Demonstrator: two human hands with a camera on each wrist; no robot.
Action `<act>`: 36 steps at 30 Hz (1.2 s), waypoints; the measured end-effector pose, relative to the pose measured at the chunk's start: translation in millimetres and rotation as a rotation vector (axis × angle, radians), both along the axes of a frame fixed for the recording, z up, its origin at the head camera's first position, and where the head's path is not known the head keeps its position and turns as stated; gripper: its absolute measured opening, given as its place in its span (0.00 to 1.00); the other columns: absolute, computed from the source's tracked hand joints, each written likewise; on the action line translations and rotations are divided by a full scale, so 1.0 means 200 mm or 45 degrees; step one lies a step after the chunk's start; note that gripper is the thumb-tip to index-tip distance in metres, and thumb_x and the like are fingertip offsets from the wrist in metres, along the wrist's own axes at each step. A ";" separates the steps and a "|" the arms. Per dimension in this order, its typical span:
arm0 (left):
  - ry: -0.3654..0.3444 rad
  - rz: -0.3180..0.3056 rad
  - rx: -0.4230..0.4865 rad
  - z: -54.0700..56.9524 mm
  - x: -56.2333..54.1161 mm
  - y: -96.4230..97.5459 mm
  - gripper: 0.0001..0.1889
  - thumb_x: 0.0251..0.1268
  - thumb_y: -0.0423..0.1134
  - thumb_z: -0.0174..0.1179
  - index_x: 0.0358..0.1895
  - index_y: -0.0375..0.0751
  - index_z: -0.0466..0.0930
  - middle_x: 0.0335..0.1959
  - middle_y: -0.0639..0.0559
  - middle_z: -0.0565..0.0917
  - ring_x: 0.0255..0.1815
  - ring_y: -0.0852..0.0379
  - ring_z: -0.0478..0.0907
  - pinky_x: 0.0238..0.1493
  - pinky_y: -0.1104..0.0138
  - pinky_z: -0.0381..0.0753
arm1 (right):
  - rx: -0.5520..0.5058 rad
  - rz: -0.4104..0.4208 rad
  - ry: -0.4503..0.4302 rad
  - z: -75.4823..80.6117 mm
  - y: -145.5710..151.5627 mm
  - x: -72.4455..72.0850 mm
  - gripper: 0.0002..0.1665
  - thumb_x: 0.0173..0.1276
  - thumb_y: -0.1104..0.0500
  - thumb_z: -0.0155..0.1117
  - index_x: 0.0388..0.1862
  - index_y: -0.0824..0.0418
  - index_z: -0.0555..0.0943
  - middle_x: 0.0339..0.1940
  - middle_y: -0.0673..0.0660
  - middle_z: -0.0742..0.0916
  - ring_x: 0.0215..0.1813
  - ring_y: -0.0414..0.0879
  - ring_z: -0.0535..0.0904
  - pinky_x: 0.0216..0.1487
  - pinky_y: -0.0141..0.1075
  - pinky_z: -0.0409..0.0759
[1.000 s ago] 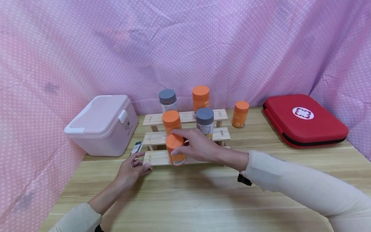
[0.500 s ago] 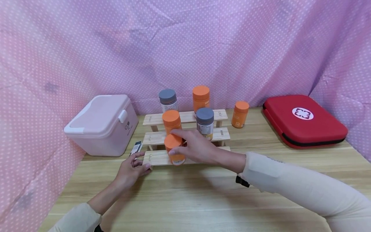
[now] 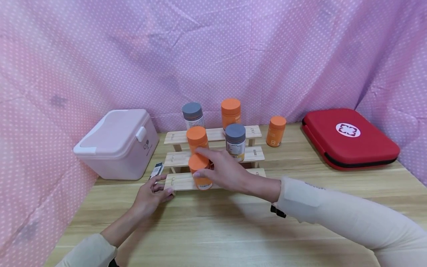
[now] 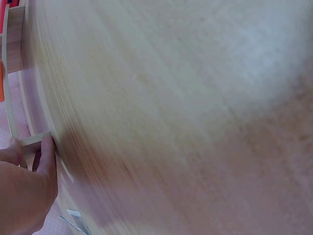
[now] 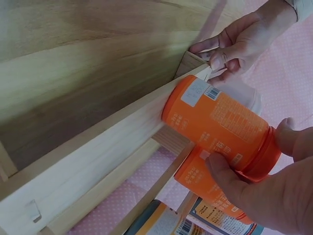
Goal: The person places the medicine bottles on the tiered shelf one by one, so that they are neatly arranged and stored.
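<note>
My right hand (image 3: pixel 230 172) holds an orange bottle (image 3: pixel 199 163) by its upper part, thumb on one side and fingers on the other. In the right wrist view, this bottle (image 5: pixel 220 122) stands with its base on the lowest step of a three-step wooden rack (image 3: pixel 181 182). My left hand (image 3: pixel 148 197) grips that step's left end between thumb and fingers, as the left wrist view of the hand (image 4: pixel 29 193) also shows. Right behind the held bottle, on the middle step, is another orange bottle (image 3: pixel 197 136). A grey-capped bottle (image 3: pixel 235 139) stands to its right.
The top step bears a grey-capped bottle (image 3: pixel 192 113) and an orange one (image 3: pixel 231 111). One more orange bottle (image 3: pixel 276 131) stands on the table right of the rack. A pink lidded box (image 3: pixel 116 144) is at left, a red zipped case (image 3: pixel 350 141) at right. A small packet (image 3: pixel 156 170) lies by the rack.
My right hand and the held orange bottle have shifted slightly left along the lowest step. The left hand has stayed in place.
</note>
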State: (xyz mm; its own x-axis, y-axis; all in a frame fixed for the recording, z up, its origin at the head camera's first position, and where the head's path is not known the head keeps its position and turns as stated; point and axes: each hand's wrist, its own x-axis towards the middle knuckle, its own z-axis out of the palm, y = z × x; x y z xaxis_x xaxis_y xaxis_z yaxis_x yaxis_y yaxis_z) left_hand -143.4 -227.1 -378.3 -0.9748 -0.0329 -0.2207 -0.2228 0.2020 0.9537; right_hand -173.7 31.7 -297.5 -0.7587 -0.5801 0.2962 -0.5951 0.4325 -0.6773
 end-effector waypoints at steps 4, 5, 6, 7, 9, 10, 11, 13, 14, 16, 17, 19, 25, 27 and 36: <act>0.000 0.001 0.015 0.00 0.00 0.00 0.30 0.64 0.22 0.57 0.69 0.29 0.58 0.42 0.36 0.82 0.39 0.52 0.85 0.46 0.63 0.88 | 0.003 0.022 0.029 0.01 0.03 0.00 0.37 0.61 0.54 0.72 0.67 0.59 0.71 0.50 0.51 0.84 0.46 0.39 0.79 0.48 0.34 0.86; 0.001 -0.002 0.014 0.00 0.00 0.00 0.31 0.64 0.22 0.57 0.69 0.29 0.58 0.42 0.37 0.82 0.39 0.52 0.85 0.46 0.63 0.88 | 0.006 0.024 0.039 0.01 0.05 0.00 0.38 0.60 0.54 0.72 0.68 0.59 0.70 0.52 0.51 0.83 0.48 0.40 0.79 0.48 0.33 0.86; 0.003 -0.003 0.015 0.00 0.00 0.01 0.30 0.64 0.22 0.57 0.69 0.29 0.58 0.41 0.37 0.82 0.39 0.53 0.85 0.46 0.63 0.88 | 0.006 0.024 0.046 0.02 0.07 0.01 0.38 0.60 0.54 0.73 0.68 0.58 0.70 0.55 0.52 0.83 0.49 0.42 0.79 0.48 0.33 0.86; 0.009 -0.011 0.015 0.00 0.00 0.00 0.31 0.64 0.23 0.57 0.69 0.29 0.57 0.41 0.37 0.82 0.39 0.53 0.85 0.46 0.63 0.88 | 0.009 0.020 0.057 0.03 0.10 0.01 0.38 0.59 0.55 0.73 0.68 0.58 0.70 0.56 0.53 0.82 0.49 0.43 0.79 0.47 0.32 0.86; 0.013 -0.014 0.014 0.00 0.00 0.00 0.30 0.65 0.22 0.57 0.69 0.29 0.58 0.41 0.38 0.82 0.39 0.53 0.85 0.46 0.63 0.88 | 0.016 0.008 0.067 0.04 0.16 0.03 0.38 0.59 0.56 0.73 0.68 0.58 0.71 0.58 0.54 0.81 0.51 0.45 0.79 0.47 0.32 0.86; 0.018 -0.016 0.014 0.00 0.00 0.00 0.30 0.65 0.22 0.57 0.69 0.29 0.58 0.41 0.38 0.82 0.39 0.53 0.85 0.46 0.63 0.88 | 0.013 0.004 0.073 0.04 0.20 0.04 0.38 0.59 0.57 0.73 0.68 0.59 0.71 0.59 0.55 0.81 0.51 0.47 0.79 0.47 0.32 0.86; 0.022 -0.024 0.015 0.00 0.00 0.00 0.30 0.65 0.23 0.57 0.69 0.29 0.58 0.41 0.38 0.82 0.39 0.53 0.85 0.46 0.63 0.88 | 0.009 -0.001 0.069 0.04 0.23 0.05 0.37 0.59 0.57 0.73 0.67 0.59 0.72 0.60 0.56 0.80 0.51 0.48 0.80 0.48 0.33 0.86; 0.025 -0.026 0.020 0.00 0.00 0.00 0.30 0.65 0.22 0.56 0.69 0.29 0.58 0.42 0.37 0.82 0.40 0.52 0.85 0.47 0.63 0.87 | 0.017 -0.031 0.073 0.04 0.31 0.08 0.36 0.59 0.58 0.73 0.67 0.59 0.72 0.60 0.56 0.80 0.52 0.50 0.81 0.51 0.37 0.86; 0.025 -0.023 0.024 0.00 0.00 0.00 0.30 0.65 0.22 0.56 0.69 0.29 0.58 0.42 0.36 0.82 0.40 0.51 0.85 0.47 0.63 0.87 | 0.028 -0.056 0.073 0.04 0.35 0.10 0.36 0.59 0.58 0.73 0.67 0.58 0.73 0.60 0.56 0.80 0.53 0.49 0.81 0.52 0.38 0.85; 0.031 -0.032 0.031 0.00 0.00 0.00 0.30 0.65 0.21 0.56 0.69 0.29 0.57 0.43 0.35 0.82 0.41 0.51 0.84 0.48 0.63 0.87 | 0.041 -0.110 0.078 0.03 0.44 0.12 0.34 0.60 0.57 0.72 0.66 0.58 0.73 0.60 0.57 0.80 0.53 0.50 0.80 0.53 0.43 0.85; 0.031 -0.035 0.033 0.00 0.01 0.00 0.30 0.65 0.21 0.56 0.69 0.29 0.57 0.44 0.35 0.81 0.42 0.51 0.84 0.48 0.63 0.87 | 0.057 -0.154 0.072 0.02 0.48 0.13 0.34 0.61 0.56 0.72 0.66 0.57 0.73 0.60 0.56 0.80 0.54 0.50 0.80 0.54 0.45 0.84; 0.032 -0.038 0.031 0.01 0.01 0.00 0.30 0.65 0.21 0.56 0.69 0.29 0.58 0.44 0.35 0.81 0.42 0.51 0.84 0.49 0.63 0.87 | 0.085 -0.235 0.076 0.02 0.56 0.14 0.33 0.62 0.54 0.71 0.65 0.57 0.74 0.59 0.55 0.81 0.54 0.50 0.79 0.53 0.48 0.84; 0.032 -0.044 0.028 0.01 0.01 -0.01 0.30 0.65 0.22 0.56 0.69 0.29 0.57 0.44 0.35 0.81 0.42 0.52 0.84 0.49 0.63 0.87 | 0.112 -0.458 0.167 0.06 0.79 0.10 0.31 0.60 0.55 0.73 0.61 0.60 0.77 0.56 0.59 0.83 0.53 0.55 0.79 0.51 0.53 0.81; 0.027 -0.034 0.029 0.01 0.01 -0.01 0.30 0.66 0.22 0.55 0.69 0.30 0.57 0.43 0.36 0.81 0.42 0.51 0.84 0.49 0.63 0.87 | 0.115 -0.523 0.175 0.07 0.86 0.07 0.31 0.60 0.55 0.73 0.61 0.62 0.76 0.55 0.61 0.82 0.54 0.58 0.78 0.51 0.55 0.80; 0.018 -0.027 0.028 0.00 0.01 0.00 0.30 0.66 0.22 0.56 0.70 0.29 0.57 0.44 0.35 0.81 0.42 0.51 0.84 0.49 0.62 0.87 | 0.161 -0.651 0.046 0.06 1.06 -0.12 0.37 0.63 0.51 0.70 0.67 0.64 0.69 0.59 0.68 0.77 0.59 0.64 0.73 0.57 0.62 0.75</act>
